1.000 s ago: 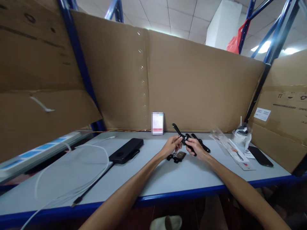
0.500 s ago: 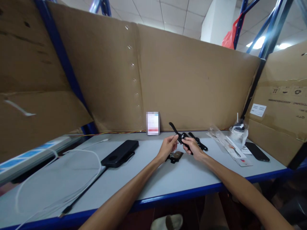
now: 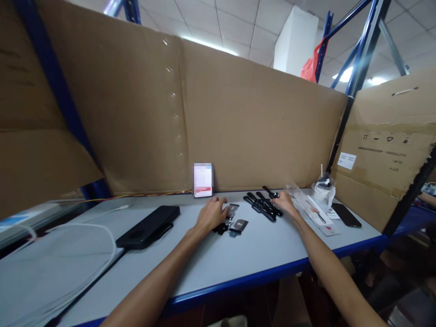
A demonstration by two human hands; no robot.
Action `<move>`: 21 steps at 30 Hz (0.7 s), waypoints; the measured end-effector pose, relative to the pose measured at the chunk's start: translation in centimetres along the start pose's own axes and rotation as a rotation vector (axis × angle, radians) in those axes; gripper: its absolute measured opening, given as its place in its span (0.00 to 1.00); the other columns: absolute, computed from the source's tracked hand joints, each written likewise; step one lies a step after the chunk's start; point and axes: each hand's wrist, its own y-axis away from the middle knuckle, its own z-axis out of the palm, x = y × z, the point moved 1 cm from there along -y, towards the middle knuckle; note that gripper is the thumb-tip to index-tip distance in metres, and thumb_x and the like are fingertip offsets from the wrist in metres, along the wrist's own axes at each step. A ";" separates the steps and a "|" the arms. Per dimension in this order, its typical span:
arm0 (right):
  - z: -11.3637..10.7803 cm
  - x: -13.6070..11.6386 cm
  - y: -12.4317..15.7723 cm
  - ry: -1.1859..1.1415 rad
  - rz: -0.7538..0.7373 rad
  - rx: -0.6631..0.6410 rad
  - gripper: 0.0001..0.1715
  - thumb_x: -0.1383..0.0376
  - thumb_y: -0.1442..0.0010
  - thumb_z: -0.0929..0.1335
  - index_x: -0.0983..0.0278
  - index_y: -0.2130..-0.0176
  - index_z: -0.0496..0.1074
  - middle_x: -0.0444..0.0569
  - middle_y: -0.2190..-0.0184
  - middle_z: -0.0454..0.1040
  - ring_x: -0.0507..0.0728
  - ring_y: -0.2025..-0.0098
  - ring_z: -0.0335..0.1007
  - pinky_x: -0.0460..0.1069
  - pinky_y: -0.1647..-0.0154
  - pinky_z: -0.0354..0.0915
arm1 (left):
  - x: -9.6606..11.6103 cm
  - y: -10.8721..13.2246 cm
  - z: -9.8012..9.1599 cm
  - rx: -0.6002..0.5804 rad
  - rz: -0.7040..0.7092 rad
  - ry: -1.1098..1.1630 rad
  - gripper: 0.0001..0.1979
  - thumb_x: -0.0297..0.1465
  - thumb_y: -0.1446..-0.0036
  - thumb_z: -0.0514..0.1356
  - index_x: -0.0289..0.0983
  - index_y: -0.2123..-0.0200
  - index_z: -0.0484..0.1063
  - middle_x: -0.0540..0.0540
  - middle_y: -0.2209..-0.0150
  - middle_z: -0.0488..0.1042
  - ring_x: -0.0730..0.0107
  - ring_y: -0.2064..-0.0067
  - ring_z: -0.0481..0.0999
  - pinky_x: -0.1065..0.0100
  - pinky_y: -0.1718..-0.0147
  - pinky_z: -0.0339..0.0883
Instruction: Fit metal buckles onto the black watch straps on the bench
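Note:
My right hand (image 3: 285,202) is closed on a black wristwatch (image 3: 270,192), whose strap points up and left from my fingers. Just left of it, several more black watches (image 3: 259,206) with straps laid out straight lie side by side on the table. My left hand (image 3: 211,213) has its fingers apart, palm down, over a small group of flat pieces. Among these are a brownish-grey piece (image 3: 240,225), a thin grey piece (image 3: 232,208) and a dark piece (image 3: 222,228) partly under the hand. What these pieces are is too small to tell.
A phone (image 3: 203,180) with a lit screen leans against the cardboard wall (image 3: 245,113). At left lie a black power bank (image 3: 150,227) and a white cable (image 3: 112,245). At right are clear plastic packets (image 3: 318,213), a bagged cup (image 3: 323,188) and a dark phone (image 3: 346,215).
My hands, together on one watch before, have moved apart. The right hand holds a watch at the right of the row; the left has let go and moved over the small pieces. The view has turned right.

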 end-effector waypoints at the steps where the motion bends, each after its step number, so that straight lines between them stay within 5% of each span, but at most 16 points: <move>1: 0.2 0.0 0.1 0.075 0.014 -0.009 0.14 0.59 0.45 0.74 0.68 0.64 0.80 0.57 0.63 0.82 0.61 0.59 0.77 0.46 0.67 0.61 | 0.1 0.1 0.2 -0.044 0.023 -0.039 0.16 0.38 0.35 0.54 0.38 0.51 0.75 0.36 0.52 0.75 0.54 0.50 0.74 0.64 0.58 0.65; 5: 0.6 -0.5 0.5 0.282 0.003 -0.031 0.22 0.53 0.42 0.72 0.68 0.58 0.81 0.63 0.55 0.81 0.64 0.53 0.78 0.48 0.62 0.64 | 0.2 0.3 0.6 -0.162 0.080 -0.062 0.15 0.32 0.35 0.54 0.39 0.50 0.76 0.36 0.50 0.73 0.52 0.45 0.72 0.63 0.55 0.67; 14: -0.3 -1.6 1.8 0.440 -0.054 0.051 0.20 0.61 0.34 0.66 0.72 0.51 0.79 0.70 0.47 0.75 0.68 0.41 0.70 0.53 0.47 0.64 | 0.1 -0.5 0.7 -0.148 0.000 0.085 0.17 0.24 0.41 0.56 0.36 0.51 0.77 0.38 0.53 0.76 0.60 0.54 0.77 0.67 0.56 0.66; 21: -0.1 -2.9 3.1 0.486 -0.213 -0.114 0.19 0.60 0.37 0.68 0.70 0.53 0.79 0.68 0.50 0.78 0.68 0.48 0.76 0.52 0.55 0.65 | -0.9 -0.5 0.3 -0.151 -0.048 -0.029 0.17 0.21 0.44 0.55 0.35 0.54 0.77 0.35 0.52 0.76 0.55 0.51 0.76 0.66 0.58 0.66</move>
